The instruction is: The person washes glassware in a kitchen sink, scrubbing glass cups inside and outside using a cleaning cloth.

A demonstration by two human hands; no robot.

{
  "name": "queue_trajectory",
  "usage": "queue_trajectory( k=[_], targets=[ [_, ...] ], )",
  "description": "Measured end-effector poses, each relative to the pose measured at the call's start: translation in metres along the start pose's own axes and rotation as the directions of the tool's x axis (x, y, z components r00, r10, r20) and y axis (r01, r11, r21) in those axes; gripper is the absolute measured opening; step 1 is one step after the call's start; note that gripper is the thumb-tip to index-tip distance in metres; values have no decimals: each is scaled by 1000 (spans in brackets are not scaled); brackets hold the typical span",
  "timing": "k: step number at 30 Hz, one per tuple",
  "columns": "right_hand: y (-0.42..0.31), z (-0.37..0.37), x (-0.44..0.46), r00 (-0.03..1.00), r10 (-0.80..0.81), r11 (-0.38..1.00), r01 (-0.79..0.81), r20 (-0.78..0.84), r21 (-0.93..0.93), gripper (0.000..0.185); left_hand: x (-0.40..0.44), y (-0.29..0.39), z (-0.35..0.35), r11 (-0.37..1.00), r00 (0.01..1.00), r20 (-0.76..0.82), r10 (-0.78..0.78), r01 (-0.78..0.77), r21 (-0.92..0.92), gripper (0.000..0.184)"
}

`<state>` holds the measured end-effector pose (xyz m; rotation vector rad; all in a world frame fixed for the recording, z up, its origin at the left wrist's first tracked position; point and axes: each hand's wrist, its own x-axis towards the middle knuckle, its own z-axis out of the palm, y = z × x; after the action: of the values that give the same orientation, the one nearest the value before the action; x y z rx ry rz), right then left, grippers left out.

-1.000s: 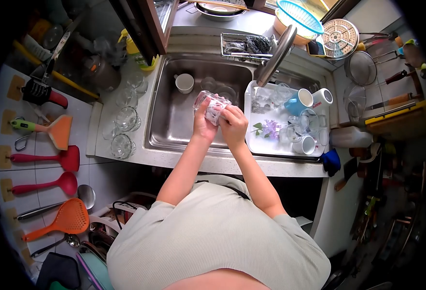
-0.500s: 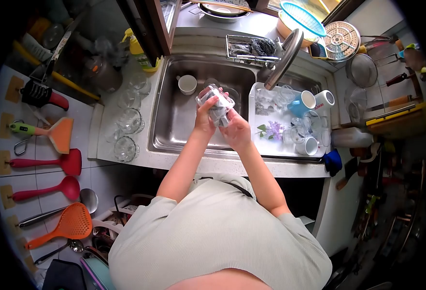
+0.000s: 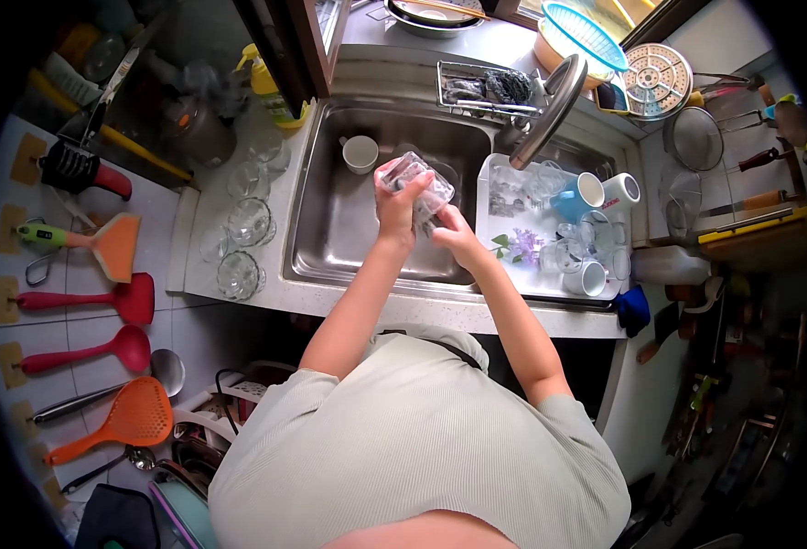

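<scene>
Over the sink's left basin (image 3: 330,247), my left hand (image 3: 394,212) is wrapped round a clear glass mug (image 3: 429,186) that is tilted on its side, with whitish suds on it. My right hand (image 3: 459,241) is closed at the mug's lower right end, its fingertips against or inside the rim. Something greyish shows near those fingertips, too small to name. Behind the mug, another clear glass piece (image 3: 456,170) lies on the basin floor, partly hidden. A white cup (image 3: 360,156) stands at the back left of the basin.
Right of the basin, a white tray (image 3: 493,224) holds a blue mug (image 3: 568,199), white cups, glasses and a purple flower sprig (image 3: 521,245). The faucet (image 3: 550,114) leans over the divider. Several clear glasses (image 3: 239,274) line the left counter. A wire rack (image 3: 486,90) sits behind.
The glass mug has turned in my hands and now lies more sideways. My right hand has shifted right and slightly down along it. The whole view has moved a little.
</scene>
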<state>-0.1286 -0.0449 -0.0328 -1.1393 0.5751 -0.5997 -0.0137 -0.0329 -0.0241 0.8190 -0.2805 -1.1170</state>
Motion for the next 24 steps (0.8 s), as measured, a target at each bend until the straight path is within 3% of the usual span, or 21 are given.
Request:
queue_trajectory(
  k=[2,3,4,6,8,11,12,13,14,15,16,17,18,19,22,23,24],
  targets=[
    [2,7,-4,995,-84,952,94,47,-293,66,-3,1,-1,999,1000,-9,14,-13,49,49],
    [5,4,-5,999,-30,1000,30,28,7,67,-6,1,-1,999,1000,9,3,-3,47,49],
    [5,0,-6,999,24,952,-31,28,305,68,-6,3,0,999,999,31,-6,4,44,49],
    [0,-2,-15,995,61,630,-99,77,770,70,-10,7,2,998,987,146,-65,64,12,40],
    [-20,23,-18,998,63,463,-3,-29,886,73,-9,10,5,990,967,216,-135,142,-21,33],
    [8,19,-5,995,-93,913,104,-47,395,71,2,-2,-5,979,971,140,-194,201,-39,30],
    [6,23,-7,990,-134,991,133,-48,-17,67,9,-13,-14,971,968,110,-228,233,-42,30],
    [2,28,-9,983,-174,894,137,-49,-427,63,13,-15,-15,955,958,110,-265,277,-105,23],
    [-6,31,-10,952,-306,690,230,12,-686,60,11,-19,-18,960,963,65,-263,268,-87,21],
    [-5,27,-10,971,-240,698,162,-15,-698,59,6,-17,-16,964,967,20,-255,255,-68,19],
    [6,15,-8,992,-119,904,91,-40,-418,59,2,-14,-14,969,969,-25,-244,242,-48,17],
    [21,-3,-6,1000,8,996,-10,-23,-87,60,-3,-11,-13,975,976,54,-211,214,-66,23],
    [30,-14,-4,992,121,960,-126,36,250,60,-2,-15,-17,989,987,71,-148,148,0,29],
    [-11,8,-16,999,22,789,-48,50,613,60,-6,-8,-13,985,980,113,-165,169,-22,30],
    [-22,22,-19,999,39,511,-41,24,859,57,-10,0,-6,991,978,161,-135,136,6,33],
    [-21,21,-18,1000,6,562,-26,27,827,45,-9,0,-5,994,981,165,-105,102,26,35],
    [-24,23,-17,996,81,656,-23,-40,754,43,-9,1,-3,997,982,173,-75,73,17,37]
  ],
)
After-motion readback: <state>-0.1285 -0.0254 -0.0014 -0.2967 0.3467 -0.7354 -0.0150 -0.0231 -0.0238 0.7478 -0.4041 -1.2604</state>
